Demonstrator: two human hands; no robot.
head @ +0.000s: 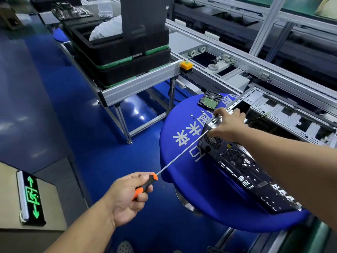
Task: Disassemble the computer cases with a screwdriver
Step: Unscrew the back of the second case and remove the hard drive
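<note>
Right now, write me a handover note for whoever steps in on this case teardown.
Left hand: gripping the orange-and-black handle of the long screwdriver, its shaft aimed at the rear upper corner of the computer case.
Right hand: pressed on that same corner, steadying the case.
The case lies on the round blue table, rear panel facing the person.
Done: a hard drive is out and lies at the table's far edge; a few loose screws lie beside it.
Left: whether the tip is seated in a screw is hidden by the right hand. Finish the rear corner, then go on with the case.
</note>
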